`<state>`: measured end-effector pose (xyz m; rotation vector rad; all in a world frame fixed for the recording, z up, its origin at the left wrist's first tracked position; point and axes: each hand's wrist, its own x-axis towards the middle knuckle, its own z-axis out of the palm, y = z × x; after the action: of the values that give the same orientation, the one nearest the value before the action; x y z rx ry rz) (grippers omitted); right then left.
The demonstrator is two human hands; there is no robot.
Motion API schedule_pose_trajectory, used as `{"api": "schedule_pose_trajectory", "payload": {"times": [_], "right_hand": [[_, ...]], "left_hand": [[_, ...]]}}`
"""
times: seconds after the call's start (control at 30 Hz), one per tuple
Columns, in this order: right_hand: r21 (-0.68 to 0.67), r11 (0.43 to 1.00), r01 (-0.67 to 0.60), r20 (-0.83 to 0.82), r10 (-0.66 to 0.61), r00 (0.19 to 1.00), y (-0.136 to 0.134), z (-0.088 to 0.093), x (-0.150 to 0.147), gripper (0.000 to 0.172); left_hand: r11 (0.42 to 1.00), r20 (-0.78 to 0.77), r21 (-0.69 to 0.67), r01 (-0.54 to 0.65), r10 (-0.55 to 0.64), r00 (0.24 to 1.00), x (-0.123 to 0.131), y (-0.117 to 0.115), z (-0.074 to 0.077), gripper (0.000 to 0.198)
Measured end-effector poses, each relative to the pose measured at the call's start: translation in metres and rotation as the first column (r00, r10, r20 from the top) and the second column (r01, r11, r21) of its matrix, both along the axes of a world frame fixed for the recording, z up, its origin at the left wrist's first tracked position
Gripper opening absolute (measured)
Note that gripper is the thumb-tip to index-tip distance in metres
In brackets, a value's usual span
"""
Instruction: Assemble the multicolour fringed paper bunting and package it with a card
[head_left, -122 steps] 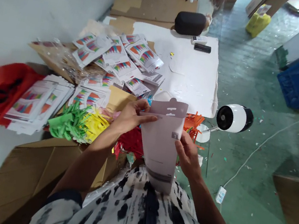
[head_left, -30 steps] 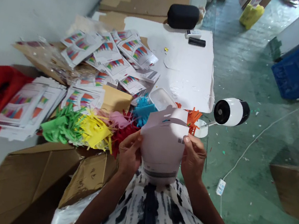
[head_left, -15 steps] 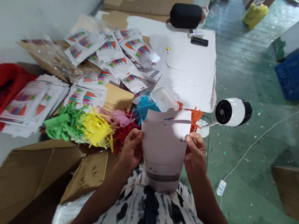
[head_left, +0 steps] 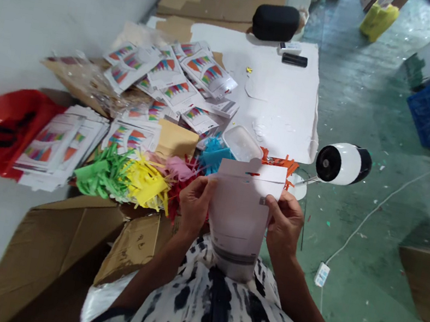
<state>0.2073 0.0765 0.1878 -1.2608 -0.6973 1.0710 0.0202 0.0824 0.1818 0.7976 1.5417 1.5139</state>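
A white printed card (head_left: 242, 216) with a hang slot near its top edge is held up before my body, its lower end bending toward my shirt. My left hand (head_left: 195, 205) pinches its left edge, and my right hand (head_left: 285, 223) grips the right edge with thumb and fingers. Just beyond the card sits a shallow white tray (head_left: 243, 142). Fringed paper tassels lie around it: orange (head_left: 290, 169), blue (head_left: 218, 156), pink (head_left: 180, 169), yellow (head_left: 148, 182) and green (head_left: 102, 174).
Packaged cards (head_left: 206, 70) are heaped on the table's left side, near a stack of printed cards (head_left: 61, 148) and a red bag (head_left: 4, 129). An opened cardboard box (head_left: 45, 247) stands below left. A black-and-white device (head_left: 343, 164) is at the right edge; a black case (head_left: 276, 22) lies farther back.
The card's top flap, bent forward before, now lies more nearly flat with the rest. Both hands still hold the side edges. The whole view has shifted slightly.
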Motion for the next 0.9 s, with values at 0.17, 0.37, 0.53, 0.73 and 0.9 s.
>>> {"api": "schedule_pose_trajectory", "payload": {"times": [0.17,0.37,0.53,0.73,0.9], "right_hand": [[0.019,0.997,-0.079,0.090,0.077,0.993,-0.002,0.000,-0.001,0.026],[0.042,0.996,-0.079,0.142,0.072,0.987,0.000,-0.009,-0.003,0.027],[0.053,0.999,0.002,0.200,-0.012,0.980,0.005,-0.022,-0.005,0.027],[0.066,0.996,-0.065,0.199,0.050,0.979,0.011,-0.016,0.000,0.041],[0.068,0.997,-0.029,0.272,0.009,0.962,0.009,-0.009,0.001,0.032]], "left_hand": [[0.998,-0.098,0.048,-0.049,0.053,0.994,-0.001,0.008,0.011,0.044],[0.999,-0.022,0.029,-0.039,0.040,0.999,-0.001,0.012,-0.002,0.050],[0.999,0.119,-0.033,-0.002,0.006,0.993,0.002,0.016,-0.022,0.060],[0.996,0.262,-0.005,0.093,-0.088,0.961,-0.005,0.015,-0.024,0.046],[0.999,0.235,0.011,0.044,-0.045,0.971,-0.003,0.010,-0.016,0.052]]}}
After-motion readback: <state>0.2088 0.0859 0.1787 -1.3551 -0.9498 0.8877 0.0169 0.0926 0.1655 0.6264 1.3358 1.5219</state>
